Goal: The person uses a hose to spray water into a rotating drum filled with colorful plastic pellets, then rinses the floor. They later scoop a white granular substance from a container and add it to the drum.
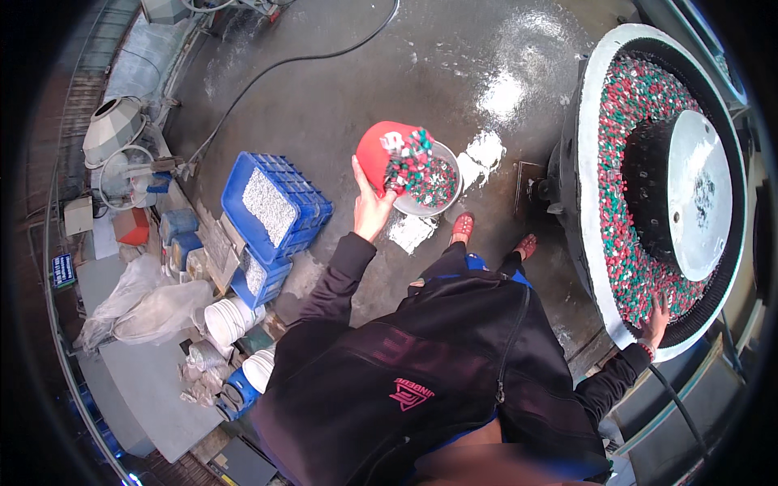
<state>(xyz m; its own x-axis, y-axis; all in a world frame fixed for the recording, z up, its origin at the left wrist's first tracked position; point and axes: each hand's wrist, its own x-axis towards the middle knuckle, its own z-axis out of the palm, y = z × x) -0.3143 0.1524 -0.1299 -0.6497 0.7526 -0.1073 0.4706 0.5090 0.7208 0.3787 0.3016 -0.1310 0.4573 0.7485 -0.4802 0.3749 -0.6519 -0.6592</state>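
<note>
My left hand (372, 209) is closed on the rim of a red plastic bowl (374, 152), tilted to the right. Red, green and white small pieces (412, 154) lie at its lower side, above a round metal pail (452, 155) on the floor that holds more of them. On the right stands a large round machine tub (590, 162) with a white rim, its ring-shaped trough full of similar small pieces (620, 186). My right hand (657, 322) reaches over the tub's near rim, fingers stretched out against the pieces; it holds nothing that I can see.
A blue crate (312, 202) of white pellets sits on a smaller blue crate (271, 285) at left. White buckets (229, 321), plastic bags (162, 312) and blue containers (237, 390) stand nearer. A black hose (288, 61) crosses the wet floor (454, 73). My red shoes (462, 227) are beside the pail.
</note>
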